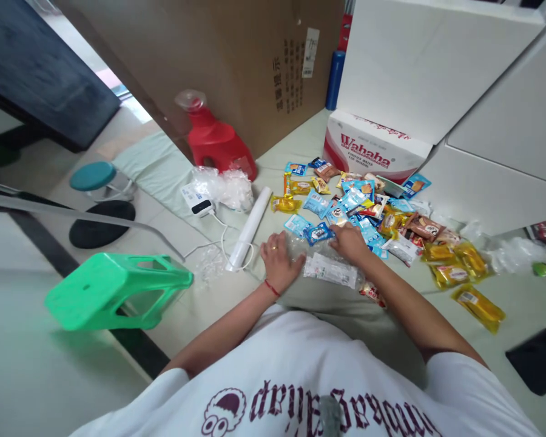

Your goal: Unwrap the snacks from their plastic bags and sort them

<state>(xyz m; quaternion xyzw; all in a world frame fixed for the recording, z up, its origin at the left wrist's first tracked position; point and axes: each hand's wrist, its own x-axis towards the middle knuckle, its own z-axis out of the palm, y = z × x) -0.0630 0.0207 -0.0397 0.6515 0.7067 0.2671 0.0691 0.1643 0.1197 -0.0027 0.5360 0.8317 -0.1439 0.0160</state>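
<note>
My left hand [279, 264] lies at the left edge of a clear plastic bag [295, 246], fingers stretched and thumb out to the side. The fingers of my right hand [348, 243] are bent together at the right end of a blue snack packet [318, 233], which sits over the far side of the bag; the fingertips are partly hidden. A white printed wrapper [331, 271] lies between my wrists. Beyond my right hand spreads a loose pile of small snack packets [359, 197] in blue, yellow and brown. A red and cream packet [372, 294] is beneath my right forearm.
A white roll [250, 227] and a white device [202, 207] with a cable lie left of my hands. Behind stand a red jug [221, 142], a large cardboard box [236, 67] and a Wahaha carton [377, 149]. A green stool [118, 291] is at left, yellow packets [480, 306] at right.
</note>
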